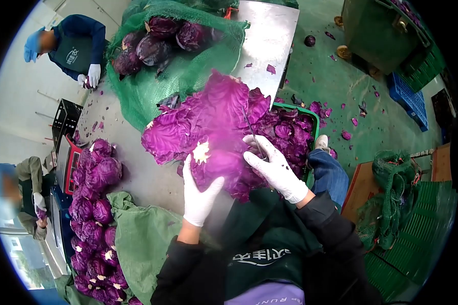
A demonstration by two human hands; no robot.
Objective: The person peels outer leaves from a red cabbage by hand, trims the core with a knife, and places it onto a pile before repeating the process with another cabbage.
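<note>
My left hand (pixel 199 195), in a white glove, has its fingers and thumb spread around the lower left side of a red cabbage (pixel 221 161). That cabbage has its pale cut stem facing up and looks slightly blurred. A thin-bladed knife (pixel 250 124) is in my white-gloved right hand (pixel 275 170), its blade pointing up and away, just right of the cabbage. Large loose purple leaves (pixel 221 99) lie beyond and around the cabbage. Under my right hand, a green crate (pixel 316 122) is filled with purple leaves.
A green mesh sack (pixel 193 76) with several cabbages lies open on the metal table (pixel 155 185). Many peeled cabbages (pixel 92 218) are piled at left beside a green cloth (pixel 140 244). Two co-workers (pixel 79 43) handle cabbages at left. A large green bin (pixel 379 38) stands at upper right.
</note>
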